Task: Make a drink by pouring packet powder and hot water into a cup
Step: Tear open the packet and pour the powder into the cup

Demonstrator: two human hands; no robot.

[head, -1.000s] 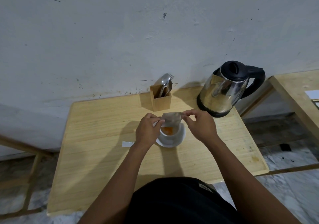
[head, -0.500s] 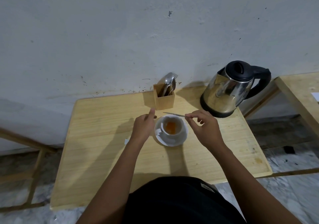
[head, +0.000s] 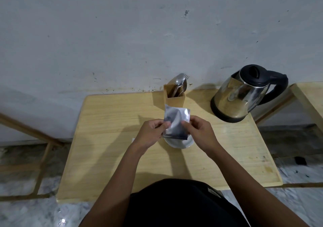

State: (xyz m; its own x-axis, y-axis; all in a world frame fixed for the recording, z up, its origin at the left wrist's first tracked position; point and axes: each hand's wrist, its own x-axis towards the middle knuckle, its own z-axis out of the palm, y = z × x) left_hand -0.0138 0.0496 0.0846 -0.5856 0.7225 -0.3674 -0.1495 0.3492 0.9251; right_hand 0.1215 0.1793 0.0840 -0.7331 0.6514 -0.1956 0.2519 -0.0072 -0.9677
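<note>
Over the saucer point(head: 181, 143), silver packet point(head: 176, 120) upright, pinched by curled fingers point(head: 161, 125) of left hand point(head: 151, 133) and right hand point(head: 201, 132).

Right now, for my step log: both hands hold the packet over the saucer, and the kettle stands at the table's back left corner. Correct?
Not quite. The head view shows the kettle at the table's back right corner, not the left. The left hand and right hand do hold the packet over the saucer.
</note>
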